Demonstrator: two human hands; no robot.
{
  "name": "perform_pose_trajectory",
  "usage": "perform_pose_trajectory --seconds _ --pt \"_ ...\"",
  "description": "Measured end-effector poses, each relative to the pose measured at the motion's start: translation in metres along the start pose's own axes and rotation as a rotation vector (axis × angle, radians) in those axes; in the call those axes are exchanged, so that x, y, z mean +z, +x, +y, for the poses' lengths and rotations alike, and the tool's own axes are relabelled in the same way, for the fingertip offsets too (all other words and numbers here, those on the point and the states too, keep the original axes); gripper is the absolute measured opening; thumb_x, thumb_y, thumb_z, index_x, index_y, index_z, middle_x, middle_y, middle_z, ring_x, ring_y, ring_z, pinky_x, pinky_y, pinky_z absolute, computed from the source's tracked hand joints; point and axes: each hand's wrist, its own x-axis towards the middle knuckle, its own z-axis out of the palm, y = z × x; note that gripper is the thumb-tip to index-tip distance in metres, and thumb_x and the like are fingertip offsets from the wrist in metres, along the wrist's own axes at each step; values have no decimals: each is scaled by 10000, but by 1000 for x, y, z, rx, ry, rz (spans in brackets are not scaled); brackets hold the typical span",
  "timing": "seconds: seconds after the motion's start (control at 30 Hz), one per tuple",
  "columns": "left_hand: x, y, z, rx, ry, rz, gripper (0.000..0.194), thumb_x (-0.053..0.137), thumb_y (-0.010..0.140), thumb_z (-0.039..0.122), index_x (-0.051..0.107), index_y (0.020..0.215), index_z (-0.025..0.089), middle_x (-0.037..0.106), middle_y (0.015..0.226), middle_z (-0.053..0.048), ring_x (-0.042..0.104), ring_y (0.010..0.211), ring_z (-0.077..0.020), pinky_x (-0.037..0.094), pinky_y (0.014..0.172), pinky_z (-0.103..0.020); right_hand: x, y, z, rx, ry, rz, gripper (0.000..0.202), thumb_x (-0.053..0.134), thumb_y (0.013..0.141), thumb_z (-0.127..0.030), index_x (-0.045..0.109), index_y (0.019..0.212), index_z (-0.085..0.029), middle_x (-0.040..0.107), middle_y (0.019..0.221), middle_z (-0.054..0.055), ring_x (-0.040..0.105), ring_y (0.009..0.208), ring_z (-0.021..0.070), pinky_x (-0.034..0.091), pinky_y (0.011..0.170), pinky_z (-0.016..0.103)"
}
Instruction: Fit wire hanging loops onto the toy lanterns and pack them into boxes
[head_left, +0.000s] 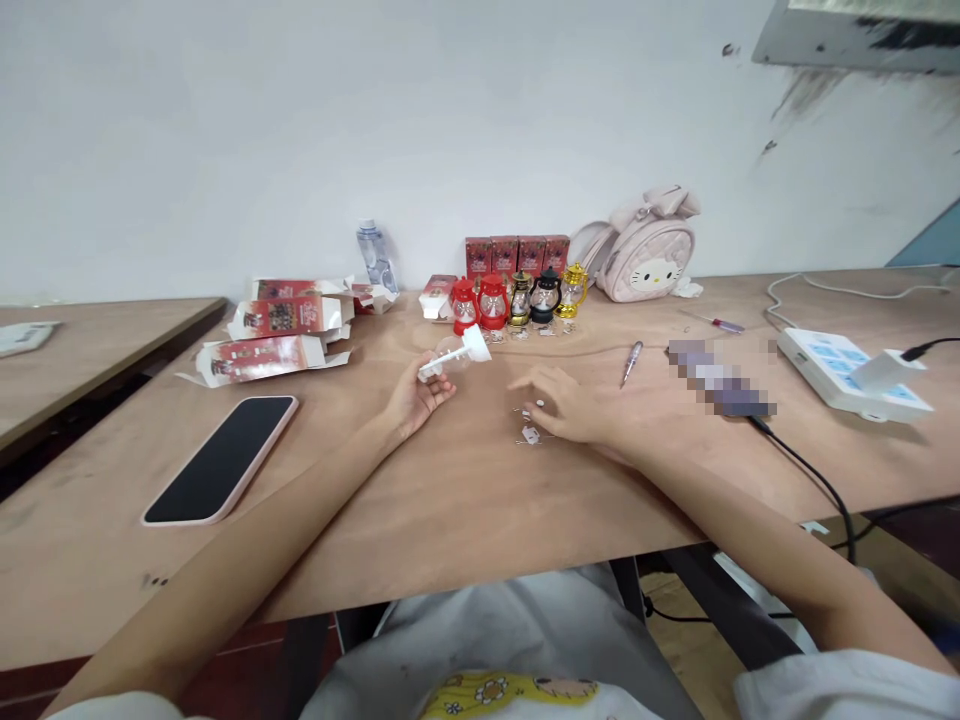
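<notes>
So the main thing here is a white plastic piece [477, 345], held in the left grip [421, 398]. It's got a straight stem, a wider flared end and a chunkier bit down by the fingers. It's sitting at a slant, flared end up and off to the right. Right alongside its stem there's a clear rounded part [445, 347], can't tell if they're joined. To the right of the white plastic piece and closer to the person, there's a loose scatter of tiny bits, including a pale flat bit [530, 435] and a little whitish disc [540, 403].
</notes>
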Motion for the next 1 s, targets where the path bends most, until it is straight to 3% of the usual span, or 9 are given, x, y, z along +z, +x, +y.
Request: perform_pose_trajectory --seconds 0.07,0.17,0.27,0.4,0.57,0.7,0.83,0.9,1.0 --pt "-1 -1 3 -21 -27 8 171 532 821 310 529 738 160 543 537 16 536 484 -89 548 623 -246 -8 -1 4 -47 35 -151 308 490 730 -58 609 980 -192 671 934 53 596 891 204 446 831 362" --pt "-1 -4 3 -33 -6 -36 132 508 817 270 550 775 152 591 565 -8 562 495 -101 556 637 -257 -10 -1 8 -51 49 -250 369 500 688 -11 637 982 -187 676 895 45 594 874 192 446 833 347" --pt "-3 -6 1 -46 19 -89 131 536 776 233 564 872 149 671 691 -51 626 578 -123 562 693 -274 -5 0 13 -82 47 -257 287 554 739 -53 661 968 -188 688 923 57 599 878 193 446 836 352" --pt "-5 -6 0 -17 54 -195 304 623 642 146 589 944 143 699 887 -65 662 759 -150 543 792 -289 1 0 21 -127 10 -247 127 586 832 -164 696 886 -196 701 901 59 620 866 188 446 810 345" --pt "-4 -8 -4 100 170 -286 410 716 498 46 621 886 138 667 859 -11 617 830 -143 487 822 -276 7 -1 25 -137 -62 -208 159 545 891 -215 701 886 -181 685 868 75 630 838 177 478 769 313" --pt "-2 -10 -10 210 264 -242 565 800 406 49 569 909 162 642 900 15 586 885 -139 453 832 -266 10 -2 24 -164 -67 -141 204 482 926 -226 680 941 -181 683 871 77 631 821 174 509 759 320" --pt "-1 -12 -16 300 399 -207 553 847 409 157 460 804 183 570 782 60 539 742 -105 432 691 -228 11 -2 18 -215 -49 -35 196 467 923 -203 662 943 -190 690 846 62 637 796 167 538 725 317" --pt "-1 -12 -17 339 464 -226 551 850 432 201 400 750 192 517 710 80 501 673 -89 397 628 -203 11 -2 13 -206 -33 64 188 467 921 -203 651 961 -199 695 848 54 643 796 162 548 717 314" --pt "1 -14 -18 376 508 -275 573 846 444 215 349 729 200 502 695 91 476 632 -75 378 606 -187 11 -3 2 -107 12 313 159 484 918 -208 634 971 -218 703 869 41 662 818 152 557 738 312"
